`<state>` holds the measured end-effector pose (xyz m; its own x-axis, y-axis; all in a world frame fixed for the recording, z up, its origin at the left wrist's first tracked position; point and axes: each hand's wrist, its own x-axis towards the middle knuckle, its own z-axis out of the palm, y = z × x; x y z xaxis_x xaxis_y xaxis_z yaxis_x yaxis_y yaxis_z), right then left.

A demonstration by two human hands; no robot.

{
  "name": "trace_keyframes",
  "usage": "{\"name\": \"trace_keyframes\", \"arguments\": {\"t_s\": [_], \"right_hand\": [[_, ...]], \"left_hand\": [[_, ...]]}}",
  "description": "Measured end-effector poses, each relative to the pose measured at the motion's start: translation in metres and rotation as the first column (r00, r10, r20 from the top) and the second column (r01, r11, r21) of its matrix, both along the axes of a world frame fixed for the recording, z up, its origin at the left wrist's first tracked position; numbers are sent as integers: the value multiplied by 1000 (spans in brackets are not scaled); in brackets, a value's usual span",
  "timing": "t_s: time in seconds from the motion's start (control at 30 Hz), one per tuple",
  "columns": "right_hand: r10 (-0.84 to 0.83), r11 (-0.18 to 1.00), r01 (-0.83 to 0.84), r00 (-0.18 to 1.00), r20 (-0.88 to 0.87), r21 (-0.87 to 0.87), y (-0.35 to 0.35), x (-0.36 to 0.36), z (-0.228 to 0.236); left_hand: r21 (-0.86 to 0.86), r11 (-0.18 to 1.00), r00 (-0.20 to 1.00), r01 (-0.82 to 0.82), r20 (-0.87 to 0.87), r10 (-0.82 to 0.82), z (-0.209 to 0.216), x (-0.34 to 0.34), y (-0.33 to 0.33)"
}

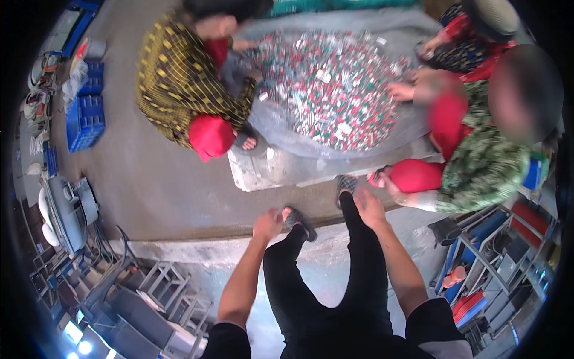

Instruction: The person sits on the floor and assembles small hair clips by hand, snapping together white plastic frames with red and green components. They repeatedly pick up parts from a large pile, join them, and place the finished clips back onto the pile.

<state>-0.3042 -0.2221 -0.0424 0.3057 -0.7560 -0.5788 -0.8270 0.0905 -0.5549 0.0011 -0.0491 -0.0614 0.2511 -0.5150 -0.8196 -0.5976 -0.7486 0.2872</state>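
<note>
My left hand (pixel 268 225) hangs in the air just left of my left sandal (pixel 302 224), its fingers loosely parted, holding nothing I can see. Beside my right knee, my right hand (pixel 369 207) has its fingers stretched forward and nothing in it. Both hands are slightly blurred. Beyond them, a large heap of small red, green and white pieces (pixel 335 90) lies on a clear plastic sheet (pixel 272 128). The pieces are too small to name, and neither hand touches them.
One person in a yellow-black checked top (pixel 179 84) crouches left of the heap; others, one in green camouflage (pixel 487 164), sit at its right. A pale slab (pixel 263 170) lies under the sheet's near edge. Blue crates (pixel 85 122), a fan (pixel 66 209) and metal racks (pixel 490 257) stand around.
</note>
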Motion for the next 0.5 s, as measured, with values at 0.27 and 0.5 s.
{"name": "trace_keyframes", "arguments": {"t_s": [0.27,0.5], "right_hand": [[444,797,-381,896,27,-469,-96,101,-201],[537,843,-536,842,51,-41,-64,110,-281]], "left_hand": [[-497,512,707,700,581,-404,-205,29,-232],[134,597,580,791,147,-801,-259,113,-118]]}}
